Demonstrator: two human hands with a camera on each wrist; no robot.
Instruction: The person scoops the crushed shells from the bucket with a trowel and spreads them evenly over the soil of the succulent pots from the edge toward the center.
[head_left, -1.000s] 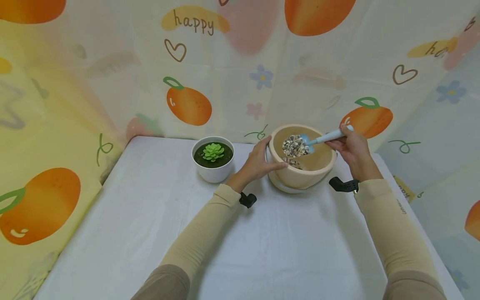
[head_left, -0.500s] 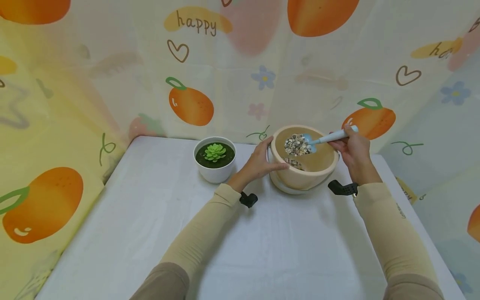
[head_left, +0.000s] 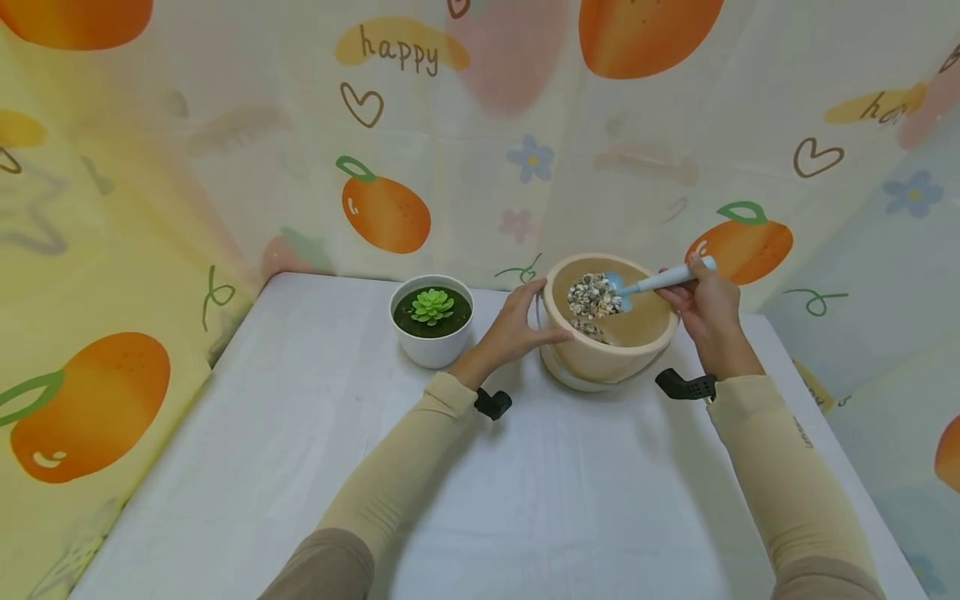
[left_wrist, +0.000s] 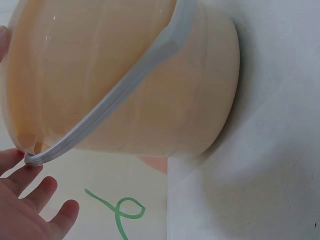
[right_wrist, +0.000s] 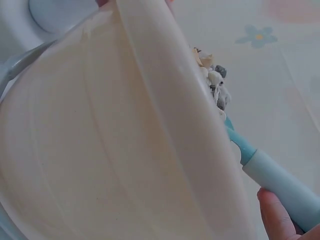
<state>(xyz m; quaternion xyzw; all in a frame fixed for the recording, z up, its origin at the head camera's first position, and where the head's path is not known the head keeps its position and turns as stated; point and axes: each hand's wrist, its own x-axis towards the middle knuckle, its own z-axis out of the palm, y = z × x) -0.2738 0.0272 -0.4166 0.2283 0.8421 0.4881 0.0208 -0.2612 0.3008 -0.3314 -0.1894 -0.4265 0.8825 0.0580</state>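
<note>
A cream bucket (head_left: 611,357) with a grey carrying handle (left_wrist: 107,102) folded down stands at the back of the table. My left hand (head_left: 516,325) holds its left side, thumb on the near rim and fingers spread toward the far rim. In the left wrist view, a fingertip touches the handle's hinge. My right hand (head_left: 712,310) grips the pale blue handle of a small shovel (head_left: 671,277) at the bucket's right. Gravel (head_left: 594,296) fills the shovel's scoop, which is over the bucket's mouth. More gravel (head_left: 588,330) lies inside, partly hidden by the near rim.
Left of the bucket stands a white pot (head_left: 432,346) with a green succulent (head_left: 432,307) in dark soil. A white cloth covers the table (head_left: 570,492). A fruit-print curtain (head_left: 465,200) hangs close behind the bucket and along both sides.
The head view has shifted slightly. Both hands keep their holds, and the loaded shovel stays over the bucket with hardly any movement.
</note>
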